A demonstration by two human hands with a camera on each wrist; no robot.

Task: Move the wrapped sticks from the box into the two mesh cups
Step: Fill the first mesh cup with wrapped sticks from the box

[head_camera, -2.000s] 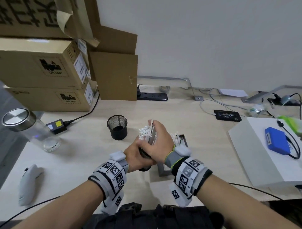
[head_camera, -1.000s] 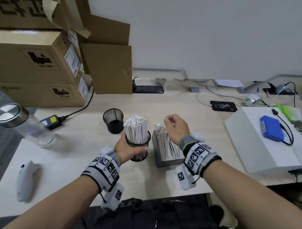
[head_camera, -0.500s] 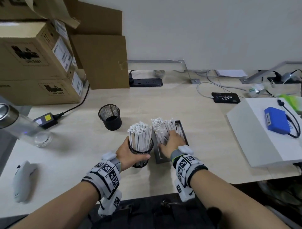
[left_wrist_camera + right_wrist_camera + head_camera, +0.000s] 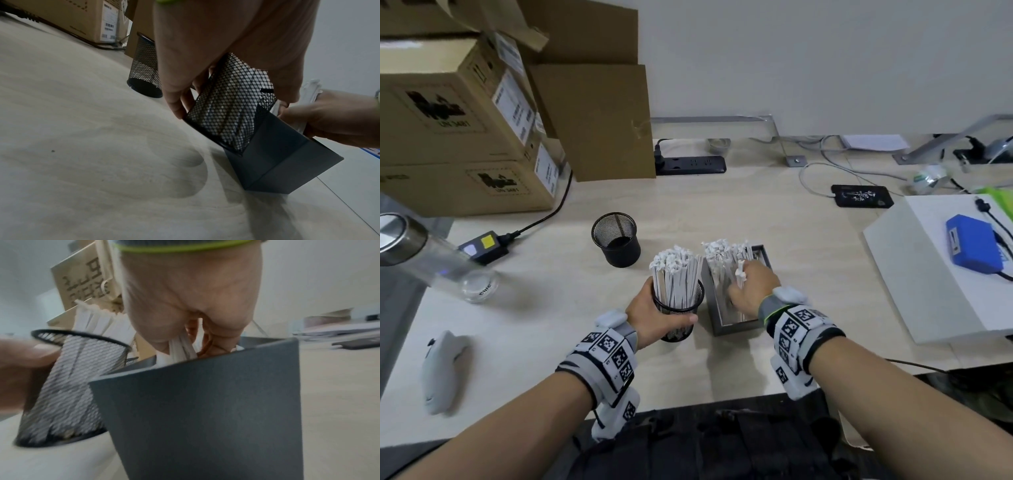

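So the left hand [image 4: 654,317] is gripping the full mesh cup [image 4: 678,308] while the right hand [image 4: 751,287] is pinching wrapped sticks [image 4: 726,263] in the box [image 4: 732,329] at 3 o'clock. They're probably light and slippery; grabbing mid-length seems best.

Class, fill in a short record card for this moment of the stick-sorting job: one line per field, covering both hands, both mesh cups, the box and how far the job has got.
Left hand: grips the near mesh cup round its side
Near mesh cup: packed with upright wrapped sticks
Right hand: reaches into the grey box, fingers curled round some sticks
Grey box: stands right of the near cup, many sticks left in it
Far mesh cup: stands alone farther back, no sticks visible inside
Progress: one cup filled, the other not yet started
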